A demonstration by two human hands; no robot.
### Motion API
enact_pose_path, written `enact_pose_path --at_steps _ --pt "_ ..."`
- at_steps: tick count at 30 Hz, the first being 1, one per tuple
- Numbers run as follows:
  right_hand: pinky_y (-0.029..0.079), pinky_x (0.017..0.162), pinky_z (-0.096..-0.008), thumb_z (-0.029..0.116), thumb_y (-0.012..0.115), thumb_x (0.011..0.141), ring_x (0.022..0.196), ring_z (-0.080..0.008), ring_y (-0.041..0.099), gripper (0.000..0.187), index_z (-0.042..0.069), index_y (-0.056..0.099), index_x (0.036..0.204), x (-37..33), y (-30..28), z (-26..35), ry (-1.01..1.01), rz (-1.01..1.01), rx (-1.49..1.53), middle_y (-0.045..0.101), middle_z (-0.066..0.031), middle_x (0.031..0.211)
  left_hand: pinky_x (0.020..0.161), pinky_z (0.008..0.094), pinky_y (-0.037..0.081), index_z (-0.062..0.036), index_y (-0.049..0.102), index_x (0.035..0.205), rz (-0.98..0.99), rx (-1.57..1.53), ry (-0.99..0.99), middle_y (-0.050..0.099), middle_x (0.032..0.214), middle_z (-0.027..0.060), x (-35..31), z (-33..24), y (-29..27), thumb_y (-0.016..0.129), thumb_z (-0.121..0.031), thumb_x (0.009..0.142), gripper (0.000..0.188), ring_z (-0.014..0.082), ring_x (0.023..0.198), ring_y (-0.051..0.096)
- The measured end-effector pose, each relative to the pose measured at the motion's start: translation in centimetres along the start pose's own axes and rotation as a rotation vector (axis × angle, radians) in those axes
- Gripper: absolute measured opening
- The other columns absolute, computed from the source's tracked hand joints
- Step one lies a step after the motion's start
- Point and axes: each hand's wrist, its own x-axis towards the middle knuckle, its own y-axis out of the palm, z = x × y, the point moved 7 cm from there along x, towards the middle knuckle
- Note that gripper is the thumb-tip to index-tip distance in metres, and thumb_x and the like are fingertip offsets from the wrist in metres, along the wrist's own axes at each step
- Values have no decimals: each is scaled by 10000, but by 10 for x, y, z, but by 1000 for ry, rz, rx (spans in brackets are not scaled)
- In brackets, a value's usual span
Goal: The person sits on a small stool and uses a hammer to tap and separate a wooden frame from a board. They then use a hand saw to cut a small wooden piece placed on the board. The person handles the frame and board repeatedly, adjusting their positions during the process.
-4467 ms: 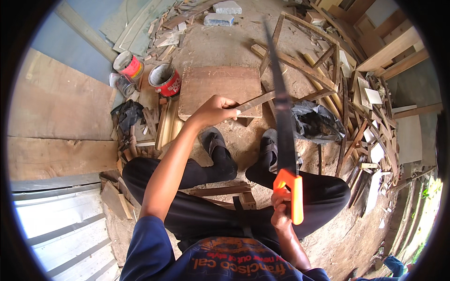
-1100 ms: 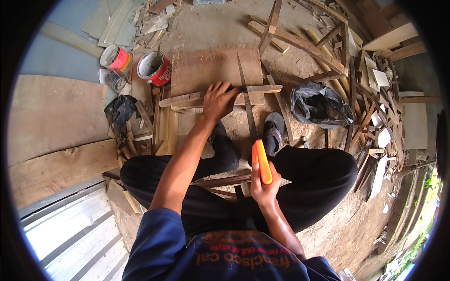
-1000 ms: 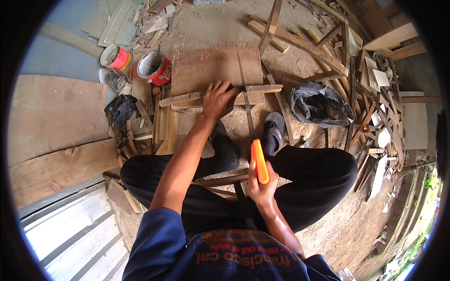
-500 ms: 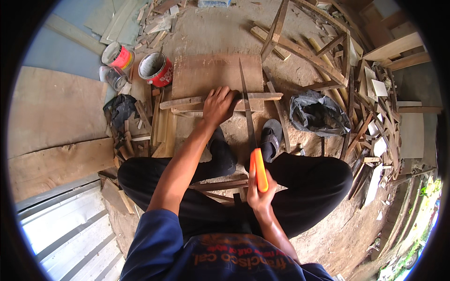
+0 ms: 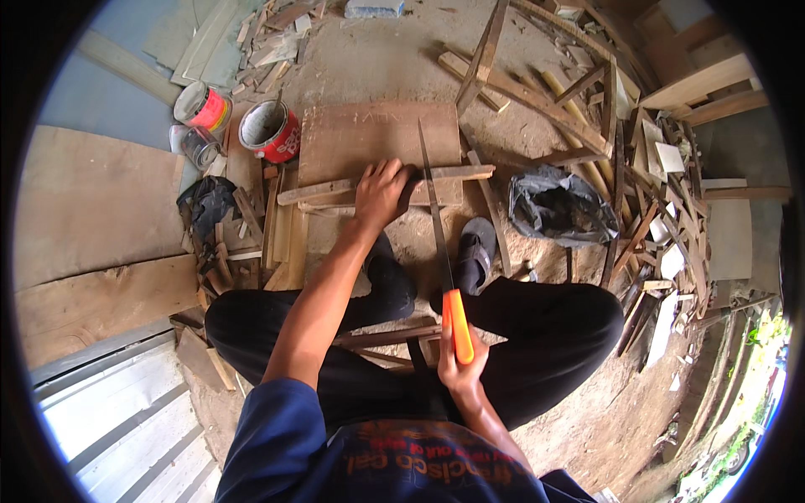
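A narrow wooden strip (image 5: pixel 464 173) lies crosswise over a flat brown board (image 5: pixel 335 138) on the ground before me. My left hand (image 5: pixel 382 198) is closed over the strip's middle, pressing it down. My right hand (image 5: pixel 462 367) grips the orange handle of a handsaw (image 5: pixel 434 211). The long, thin blade points away from me and crosses the strip just right of my left fingers. Its tip reaches over the far part of the board. Whether the teeth have cut into the wood is too small to tell.
Paint cans, one red (image 5: pixel 272 134), stand left of the board. To its right are a black plastic bag (image 5: pixel 562 205) and a wooden frame (image 5: pixel 545 105). Offcuts (image 5: pixel 671 243) pile up at the far right. My feet (image 5: pixel 476 251) are close to the board's near edge.
My right hand has drawn the saw back toward me a little. My left hand keeps its hold on the strip. The whole view has shifted slightly.
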Motion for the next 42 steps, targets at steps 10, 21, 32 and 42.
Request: enact_pose_path --at_steps 10,21,32,42 --pt "467 515 -282 146 666 909 512 -94 534 180 -27 639 872 -12 -7 -15 21 -15 19 545 -43 589 787 403 475 -99 690 1010 -71 2 38 553 891 56 -5 0 3 676 -283 877 227 242 889 603" --pt "462 506 -228 127 644 945 540 -78 596 204 -2 595 795 -9 -11 -8 60 14 60 592 -35 583 786 392 470 -88 697 979 -25 33 -3 561 902 51 -4 -1 3 704 -301 875 237 243 902 598" --pt "416 468 -268 116 671 921 469 -89 494 187 1 599 792 3 -8 -15 14 -27 10 521 -57 545 795 392 469 -105 692 1012 -14 5 0 552 902 55 -4 1 7 708 -264 848 229 247 909 596" --pt "404 450 -273 115 685 909 476 -71 503 195 21 574 778 6 -5 -3 11 7 -19 510 -44 537 763 384 472 -111 710 1016 -4 -31 -35 573 888 49 -6 -4 -2 740 -236 832 225 247 884 604"
